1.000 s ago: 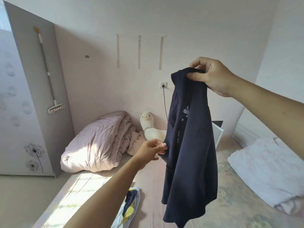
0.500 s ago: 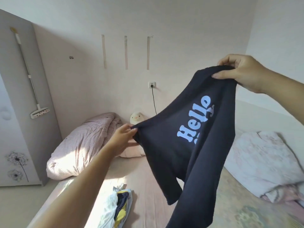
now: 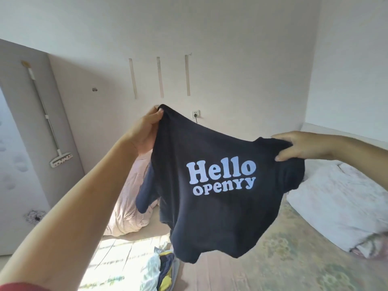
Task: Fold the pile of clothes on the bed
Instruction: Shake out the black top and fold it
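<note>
Pale walls and a low bed point(image 3: 273, 259) with a faded patterned sheet fill the room, and above this bed a person holds one garment in the air. Left hand point(image 3: 147, 131) is raised high, its thumb and fingers pinching one shoulder of a navy T-shirt point(image 3: 220, 206); right hand point(image 3: 298, 147) is lower and curls its fingers over the other shoulder, so both hands grip the cloth and neither is free. Between them the shirt hangs spread, clear of the bed, the white print "Hello OPENYY" facing the camera, with one short sleeve drooping below the left hand and the hem loose and wavy. Under the shirt, at the near edge of the bed, lies the rest of the clothes pile point(image 3: 159, 267), a small heap of white, dark blue and yellow pieces partly in the sunlight. Farther out, a pink striped quilt point(image 3: 128, 196) is bundled against the wall, a white bedding lies at the right, and a mop point(image 3: 50, 122) hangs on the grey wardrobe side. I judge that the step in hand is opening out the shirt before folding. The next move probably calls for levelling the two shoulders and lowering the shirt flat on a bare part of the bed, beside the pile and not over it, so the sleeves can be turned in.
</note>
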### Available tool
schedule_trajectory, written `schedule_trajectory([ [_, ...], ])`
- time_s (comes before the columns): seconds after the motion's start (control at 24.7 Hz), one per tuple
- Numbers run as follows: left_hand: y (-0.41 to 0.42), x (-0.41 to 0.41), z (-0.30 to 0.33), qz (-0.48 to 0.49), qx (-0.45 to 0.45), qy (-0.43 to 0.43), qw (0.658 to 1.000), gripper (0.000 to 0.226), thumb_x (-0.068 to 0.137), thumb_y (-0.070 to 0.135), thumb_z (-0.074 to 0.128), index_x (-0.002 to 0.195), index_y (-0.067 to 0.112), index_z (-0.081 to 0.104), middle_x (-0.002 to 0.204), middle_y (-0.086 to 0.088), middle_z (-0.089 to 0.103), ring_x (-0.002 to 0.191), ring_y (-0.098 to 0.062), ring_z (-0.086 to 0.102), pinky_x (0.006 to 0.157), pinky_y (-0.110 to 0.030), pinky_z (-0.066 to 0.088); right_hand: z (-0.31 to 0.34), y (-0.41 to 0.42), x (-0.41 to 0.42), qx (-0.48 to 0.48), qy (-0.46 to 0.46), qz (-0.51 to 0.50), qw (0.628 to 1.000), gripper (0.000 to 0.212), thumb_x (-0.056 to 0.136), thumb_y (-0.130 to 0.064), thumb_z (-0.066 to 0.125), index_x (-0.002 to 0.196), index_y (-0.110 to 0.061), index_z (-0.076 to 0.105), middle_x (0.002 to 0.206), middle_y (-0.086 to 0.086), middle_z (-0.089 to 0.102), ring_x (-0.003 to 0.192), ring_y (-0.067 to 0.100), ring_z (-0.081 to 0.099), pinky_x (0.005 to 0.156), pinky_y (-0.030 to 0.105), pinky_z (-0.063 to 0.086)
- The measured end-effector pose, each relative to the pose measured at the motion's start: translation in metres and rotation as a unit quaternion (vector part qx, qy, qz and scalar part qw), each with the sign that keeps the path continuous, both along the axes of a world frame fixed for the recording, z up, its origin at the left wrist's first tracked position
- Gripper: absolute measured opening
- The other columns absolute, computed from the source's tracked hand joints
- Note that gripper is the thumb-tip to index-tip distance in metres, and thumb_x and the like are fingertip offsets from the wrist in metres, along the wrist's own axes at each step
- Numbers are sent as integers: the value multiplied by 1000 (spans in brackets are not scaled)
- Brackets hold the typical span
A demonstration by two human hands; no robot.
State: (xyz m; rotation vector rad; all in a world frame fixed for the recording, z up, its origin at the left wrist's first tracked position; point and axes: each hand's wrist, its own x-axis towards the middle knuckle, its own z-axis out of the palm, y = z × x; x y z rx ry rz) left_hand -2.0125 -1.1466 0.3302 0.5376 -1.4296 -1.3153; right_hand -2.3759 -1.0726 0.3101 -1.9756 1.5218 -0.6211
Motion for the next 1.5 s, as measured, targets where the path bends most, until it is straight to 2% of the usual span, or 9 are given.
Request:
schedule_trajectory([
  [0.16, 1, -5, 12, -9, -12, -2, 1000, 25, 104, 17, 30, 89, 18, 50, 77, -2, 55, 75, -17, 58, 74, -30, 53, -24, 13, 29, -61, -169, 91, 980, 31, 78, 7, 67, 106, -6, 65, 113, 7, 64, 102, 20, 63, 88, 30, 52],
  [0.36, 1, 0, 14, 74, -11, 7, 997, 25, 105, 23, 29, 96, 20, 52, 86, 0, 63, 80, -13, 63, 72, -26, 55, -22, 28, 62, 31, -501, 183, 845, 37, 68, -15, 45, 87, -16, 76, 86, 8, 73, 76, 21, 70, 65, 28, 57],
  [0.53, 8, 26, 16, 45, -18, 6, 999, 25, 104, 21, 29, 94, 21, 52, 82, 4, 68, 79, -12, 65, 74, -27, 56, -3, 35, 55, 0, -438, 238, 867, 31, 67, -17, 51, 85, -20, 76, 82, 3, 73, 71, 17, 70, 61, 24, 55],
  [0.69, 22, 66, 37, 104, -81, -163, 978, 24, 102, 13, 35, 91, 17, 55, 79, 6, 67, 76, -8, 63, 77, -24, 53, 13, 25, 18, -122, -101, 126, 979, 24, 81, -53, 62, 80, -29, 62, 70, -7, 64, 57, 5, 55, 55, 13, 44],
  [0.85, 29, 94, 48, 239, -304, -588, 711, 13, 94, 22, 57, 86, 27, 67, 80, 11, 65, 83, -14, 59, 87, -28, 35, 21, 11, -8, -267, 221, 19, 938, 16, 80, -59, 48, 90, -50, 57, 80, -23, 64, 75, -3, 56, 65, 20, 42],
  [0.93, 29, 100, 42, 266, -401, -687, 545, 16, 90, 37, 58, 89, 26, 69, 78, 14, 62, 89, -15, 57, 91, -28, 22, 26, 9, -5, -287, 268, 5, 919, 15, 78, -57, 51, 93, -54, 46, 76, -28, 61, 75, -5, 55, 62, 23, 41],
  [1.01, 29, 104, 34, 287, -458, -703, 462, 21, 89, 43, 61, 89, 25, 71, 80, 13, 61, 95, -17, 56, 98, -36, 17, 30, 4, 2, -299, 282, -36, 911, 40, 76, -57, 56, 111, -51, 37, 70, -23, 60, 66, 0, 55, 58, 23, 37],
  [1.26, 24, 104, 28, 315, -381, -757, 427, 74, 75, 82, 12, 80, 35, 69, 73, 17, 55, 92, -10, 47, 94, -37, 24, 40, -4, 36, -310, 344, -120, 878, 44, 81, -64, 53, 121, -45, 55, 88, -19, 64, 82, 14, 50, 70, 29, 31],
  [1.5, 18, 92, 13, 272, -423, -750, 430, 27, 98, 43, 40, 107, 30, 62, 85, 11, 53, 90, -14, 54, 89, -34, 35, 55, -20, 59, -261, 345, -199, 879, 21, 83, -32, 69, 71, -21, 56, 79, 0, 57, 75, 23, 50, 54, 28, 28],
])
